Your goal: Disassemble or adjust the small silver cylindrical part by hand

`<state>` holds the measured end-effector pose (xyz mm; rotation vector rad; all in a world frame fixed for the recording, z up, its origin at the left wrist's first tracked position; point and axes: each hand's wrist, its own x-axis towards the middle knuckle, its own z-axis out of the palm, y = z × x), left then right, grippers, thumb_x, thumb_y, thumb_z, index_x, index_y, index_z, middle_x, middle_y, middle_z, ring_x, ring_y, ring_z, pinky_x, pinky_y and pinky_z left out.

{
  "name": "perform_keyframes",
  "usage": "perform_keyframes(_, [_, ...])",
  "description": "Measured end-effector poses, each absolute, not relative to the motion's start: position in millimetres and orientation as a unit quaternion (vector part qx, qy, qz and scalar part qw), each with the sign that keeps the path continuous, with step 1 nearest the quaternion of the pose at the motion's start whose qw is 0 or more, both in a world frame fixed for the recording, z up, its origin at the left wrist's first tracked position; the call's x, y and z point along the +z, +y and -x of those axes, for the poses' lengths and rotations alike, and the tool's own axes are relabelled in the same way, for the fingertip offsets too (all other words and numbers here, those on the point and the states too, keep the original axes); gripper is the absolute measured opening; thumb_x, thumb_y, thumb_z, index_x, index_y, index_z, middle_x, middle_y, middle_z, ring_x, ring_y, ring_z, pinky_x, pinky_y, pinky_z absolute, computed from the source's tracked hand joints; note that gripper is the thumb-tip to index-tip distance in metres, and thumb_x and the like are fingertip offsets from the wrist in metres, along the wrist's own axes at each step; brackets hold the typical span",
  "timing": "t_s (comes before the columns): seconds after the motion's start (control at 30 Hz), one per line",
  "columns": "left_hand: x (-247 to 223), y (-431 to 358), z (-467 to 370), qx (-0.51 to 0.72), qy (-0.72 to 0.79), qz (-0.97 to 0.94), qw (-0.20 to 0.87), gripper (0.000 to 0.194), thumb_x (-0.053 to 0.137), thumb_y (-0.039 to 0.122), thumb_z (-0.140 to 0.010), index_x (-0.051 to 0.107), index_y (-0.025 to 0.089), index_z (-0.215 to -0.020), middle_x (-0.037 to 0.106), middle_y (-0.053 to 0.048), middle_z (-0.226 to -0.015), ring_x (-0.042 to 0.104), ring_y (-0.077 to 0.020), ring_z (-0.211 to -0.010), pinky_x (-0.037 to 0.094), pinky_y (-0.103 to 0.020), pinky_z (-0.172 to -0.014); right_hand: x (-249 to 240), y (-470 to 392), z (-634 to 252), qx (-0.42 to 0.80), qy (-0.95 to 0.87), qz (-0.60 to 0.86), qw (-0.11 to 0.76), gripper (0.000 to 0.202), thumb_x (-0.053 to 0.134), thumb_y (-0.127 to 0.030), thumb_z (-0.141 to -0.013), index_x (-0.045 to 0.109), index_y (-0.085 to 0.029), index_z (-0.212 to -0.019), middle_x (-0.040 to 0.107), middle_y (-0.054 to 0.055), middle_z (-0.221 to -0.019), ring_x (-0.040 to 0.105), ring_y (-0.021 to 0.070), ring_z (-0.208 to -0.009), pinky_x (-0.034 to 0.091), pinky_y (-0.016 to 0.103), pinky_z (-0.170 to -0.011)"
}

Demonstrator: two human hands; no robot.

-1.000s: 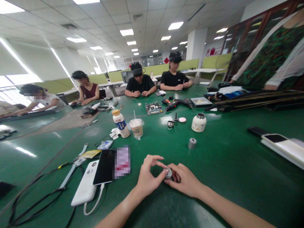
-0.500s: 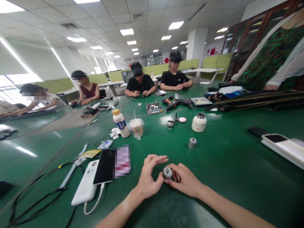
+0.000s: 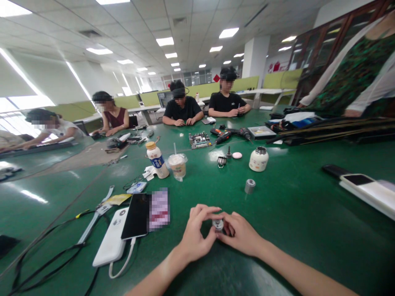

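A small silvery metal cylinder [image 3: 217, 224] with a raised middle on its top face stands upright between my hands, low over the green table [image 3: 296, 230]. My right hand [image 3: 242, 231] is closed round its right side, thumb in front and fingers curled behind. My left hand [image 3: 199, 234] arches over from the other side. Its index finger reaches across the cylinder's far edge and its thumb touches the near left side. The fingers hide part of the cylinder. A second grey metal cylinder [image 3: 249, 186] stands apart on the table, beyond my right hand.
Left of my hands lie a white power bank [image 3: 108, 242], a phone [image 3: 135, 216] and cables. A bottle [image 3: 157, 161], a drink cup [image 3: 178, 166] and a cream jar [image 3: 259, 159] stand farther back. Beyond are a circuit board [image 3: 200, 140], power drills [image 3: 230, 135] and several people.
My left fingers have come down and to the right, from above and beside the metal cylinder to its far edge. My right hand keeps its hold in nearly the same place.
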<state>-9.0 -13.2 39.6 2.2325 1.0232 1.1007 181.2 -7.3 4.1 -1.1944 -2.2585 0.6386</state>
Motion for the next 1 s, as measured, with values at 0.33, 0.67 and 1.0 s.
perform_keyframes(0.33, [37, -12, 5, 0.417, 0.415, -0.787, 0.184, 0.037, 0.068, 0.015, -0.081, 0.056, 0.027, -0.114, 0.076, 0.000, -0.086, 0.060, -0.0249, -0.092, 0.041, -0.041, -0.084, 11, -9, -181, 0.247, -0.830, 0.431, 0.254, 0.020, 0.061, -0.040, -0.089, 0.058, -0.024, -0.100, 0.062, -0.005, -0.068, 0.055, 0.0155, -0.063, 0.034, 0.027, -0.065])
perform_keyframes(0.67, [13, 20, 27, 0.424, 0.534, -0.722, 0.121, 0.024, 0.069, 0.017, -0.082, 0.060, 0.025, -0.102, 0.078, 0.000, -0.086, 0.061, -0.0274, -0.095, 0.040, -0.044, -0.086, 16, -10, -180, 0.256, -0.823, 0.444, 0.245, 0.022, 0.066, -0.040, -0.086, 0.058, -0.024, -0.101, 0.060, -0.005, -0.068, 0.054, 0.0159, -0.065, 0.035, 0.027, -0.066])
perform_keyframes(1.0, [10, 23, 28, 0.415, 0.528, -0.727, 0.141, 0.023, 0.073, 0.019, -0.079, 0.064, 0.026, -0.099, 0.079, 0.000, -0.085, 0.061, -0.0284, -0.094, 0.042, -0.044, -0.085, 16, -11, -181, 0.256, -0.823, 0.444, 0.247, 0.021, 0.065, -0.039, -0.086, 0.058, -0.024, -0.100, 0.060, -0.005, -0.068, 0.053, 0.0161, -0.065, 0.035, 0.027, -0.066])
